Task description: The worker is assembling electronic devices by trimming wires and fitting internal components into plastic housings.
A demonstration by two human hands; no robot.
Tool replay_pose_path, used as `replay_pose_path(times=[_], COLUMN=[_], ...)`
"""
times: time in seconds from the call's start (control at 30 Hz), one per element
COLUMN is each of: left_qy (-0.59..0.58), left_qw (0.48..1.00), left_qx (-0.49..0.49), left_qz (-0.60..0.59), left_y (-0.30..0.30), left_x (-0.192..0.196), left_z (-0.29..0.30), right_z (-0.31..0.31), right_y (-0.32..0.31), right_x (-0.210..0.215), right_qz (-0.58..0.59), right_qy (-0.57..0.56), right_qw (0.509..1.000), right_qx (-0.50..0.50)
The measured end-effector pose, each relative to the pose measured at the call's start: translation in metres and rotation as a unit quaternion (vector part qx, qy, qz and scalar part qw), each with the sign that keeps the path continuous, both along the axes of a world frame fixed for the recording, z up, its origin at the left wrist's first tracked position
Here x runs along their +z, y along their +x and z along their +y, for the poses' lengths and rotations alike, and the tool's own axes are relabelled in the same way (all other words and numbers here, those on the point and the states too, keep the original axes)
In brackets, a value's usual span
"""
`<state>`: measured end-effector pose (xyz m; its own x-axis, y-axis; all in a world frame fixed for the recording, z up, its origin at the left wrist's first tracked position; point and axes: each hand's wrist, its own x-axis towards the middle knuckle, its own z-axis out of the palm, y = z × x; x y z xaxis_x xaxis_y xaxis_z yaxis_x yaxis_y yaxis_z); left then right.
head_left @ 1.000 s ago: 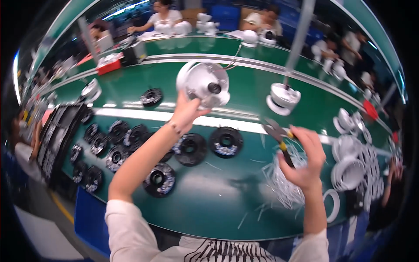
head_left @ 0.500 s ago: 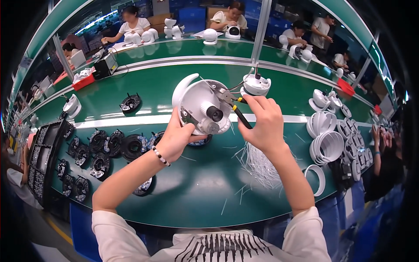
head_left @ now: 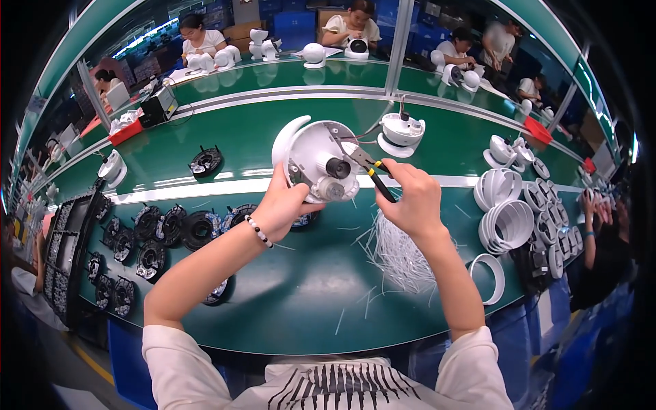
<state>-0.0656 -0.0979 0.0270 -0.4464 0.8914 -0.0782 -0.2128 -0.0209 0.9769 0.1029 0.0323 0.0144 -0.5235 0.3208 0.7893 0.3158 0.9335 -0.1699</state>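
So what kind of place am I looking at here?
Most likely a factory assembly line. A long green workbench carries rows of black round parts and stacked white rings, and other workers sit along the far side handling similar white housings.

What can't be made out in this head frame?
- Cutter tips: too small against the white housing to tell what they grip.
- Left hand fingers: hidden behind the housing.
- Black parts at left: detail lost to fisheye bend.
- Right hand palm: faces away.
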Motion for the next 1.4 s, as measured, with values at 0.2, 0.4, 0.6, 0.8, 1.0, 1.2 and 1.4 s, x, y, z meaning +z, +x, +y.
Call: replay_pose_path(times=[0.2,0.4,0.6,0.8,1.0,1.2,1.4], left_qy=[0.048,0.232,0.265,0.101,0.038,-0.187,-0.210], left_qw=[0.988,0.666,0.646,0.972,0.966,0.974,0.954], left_qx=[0.069,0.240,0.271,0.099,0.071,0.055,0.086], left_qz=[0.126,0.667,0.663,-0.189,-0.248,0.113,0.195], left_y=[0.000,-0.038,-0.005,-0.037,-0.101,-0.106,-0.104], left_x=[-0.020,-0.029,-0.008,-0.049,-0.110,-0.092,-0.070], left_z=[0.052,0.089,0.131,0.199,0.206,0.203,0.175], right_z=[0.005,0.002,0.003,-0.002,-0.028,-0.039,-0.055], right_y=[0.039,0.046,0.068,0.063,0.064,0.059,0.055], right_x=[-0.026,-0.052,-0.045,-0.038,-0.031,-0.037,-0.032], right_qz=[0.153,0.221,0.299,0.224,0.022,-0.005,-0.086], right_qy=[-0.166,-0.171,-0.223,-0.221,-0.358,-0.368,-0.418], right_qw=[0.974,0.959,0.927,0.942,0.860,0.856,0.768], right_qx=[0.006,0.052,0.031,0.113,0.364,0.363,0.477])
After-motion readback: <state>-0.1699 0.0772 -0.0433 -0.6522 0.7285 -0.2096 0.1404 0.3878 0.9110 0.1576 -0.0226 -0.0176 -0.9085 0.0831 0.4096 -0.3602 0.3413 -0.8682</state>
